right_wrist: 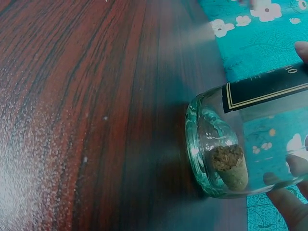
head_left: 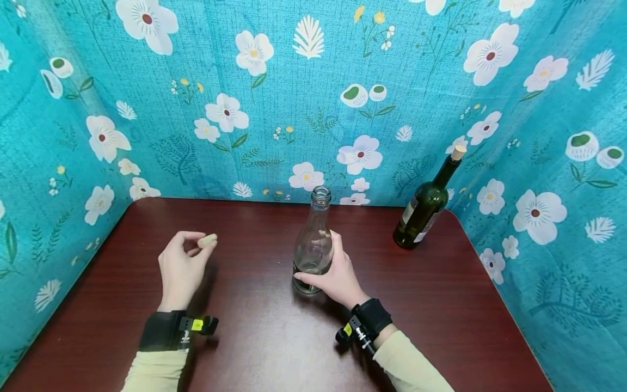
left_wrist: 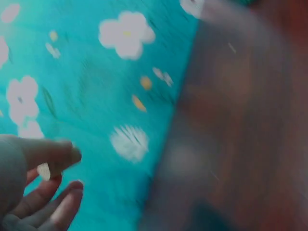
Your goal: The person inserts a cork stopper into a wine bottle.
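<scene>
Clear glass bottle (head_left: 314,245) stands upright mid-table on the dark red-brown wooden table (head_left: 254,337), gripped by the right hand (head_left: 338,277), while the left hand (head_left: 181,269) pinches a cork (head_left: 207,240), floral teal cloth (head_left: 294,98) walling three edges, a corked green bottle (head_left: 425,204) near the far right corner.

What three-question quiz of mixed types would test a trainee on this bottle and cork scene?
1. True or false: the clear bottle is corked.
2. What does the left hand pinch?
3. What plugs the green bottle: A) a metal cap, B) a cork, C) nothing?

Key:
1. False. Its mouth is open, and the right hand grips it.
2. A cork.
3. B.
</scene>
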Motion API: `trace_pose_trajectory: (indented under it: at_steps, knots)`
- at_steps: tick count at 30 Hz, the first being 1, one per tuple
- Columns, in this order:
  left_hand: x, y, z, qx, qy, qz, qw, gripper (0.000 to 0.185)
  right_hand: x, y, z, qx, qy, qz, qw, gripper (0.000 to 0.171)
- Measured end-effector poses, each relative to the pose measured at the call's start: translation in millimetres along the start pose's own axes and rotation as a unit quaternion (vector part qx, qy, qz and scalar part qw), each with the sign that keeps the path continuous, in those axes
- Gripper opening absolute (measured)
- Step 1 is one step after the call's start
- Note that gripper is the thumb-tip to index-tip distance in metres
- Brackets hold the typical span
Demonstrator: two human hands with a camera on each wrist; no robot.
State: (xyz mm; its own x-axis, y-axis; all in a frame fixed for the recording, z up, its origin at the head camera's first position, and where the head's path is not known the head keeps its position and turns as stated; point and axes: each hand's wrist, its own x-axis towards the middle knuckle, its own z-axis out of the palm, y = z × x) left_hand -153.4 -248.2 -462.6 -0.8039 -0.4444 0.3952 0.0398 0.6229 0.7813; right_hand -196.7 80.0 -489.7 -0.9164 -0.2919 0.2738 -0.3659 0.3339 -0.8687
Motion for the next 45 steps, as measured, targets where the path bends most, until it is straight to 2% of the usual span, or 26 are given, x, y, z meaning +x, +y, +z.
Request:
trace_pose_trajectory:
  at_steps: [3, 8, 14, 19, 27, 30, 35, 41, 45]
  knots:
    - [6.9, 25.5, 2.1, -0.039, 0.002, 0.042, 0.9983, 0.032, 0, 0, -1, -0.002, 0.001, 0.002, 1.000, 0.102]
    - [19.0, 61.9, 7.5, -0.076, 0.004, 0.109, 0.9911, 0.027, 0, 0, -1, -0.005, 0.001, 0.004, 1.000, 0.102]
    - [27.8, 93.9, 14.8, -0.135, 0.007, 0.126, 0.9828, 0.032, -1, 0, 0, 0.000, 0.003, 0.005, 1.000, 0.103]
    - [32.1, 120.1, 18.9, -0.184, 0.001, 0.146, 0.9720, 0.027, -1, -1, -1, 0.006, 0.000, 0.004, 1.000, 0.102]
    - [37.6, 157.9, 23.6, -0.196, -0.006, 0.210, 0.9579, 0.024, -2, 0, 0, 0.014, 0.001, 0.001, 1.000, 0.101]
    - [38.5, 172.3, 24.8, -0.207, -0.006, 0.233, 0.9502, 0.024, -1, 1, 0, 0.017, -0.001, -0.003, 1.000, 0.100]
    - [35.1, 193.8, 24.4, -0.240, -0.017, 0.271, 0.9321, 0.023, -1, 1, 1, 0.018, -0.003, -0.003, 1.000, 0.100]
    - [26.6, 211.7, 21.5, -0.251, -0.033, 0.316, 0.9144, 0.025, -1, 1, 1, 0.016, -0.003, -0.006, 1.000, 0.100]
    - [26.7, 221.5, 21.4, -0.253, -0.034, 0.337, 0.9063, 0.026, 0, 2, 1, 0.018, -0.001, -0.010, 1.000, 0.100]
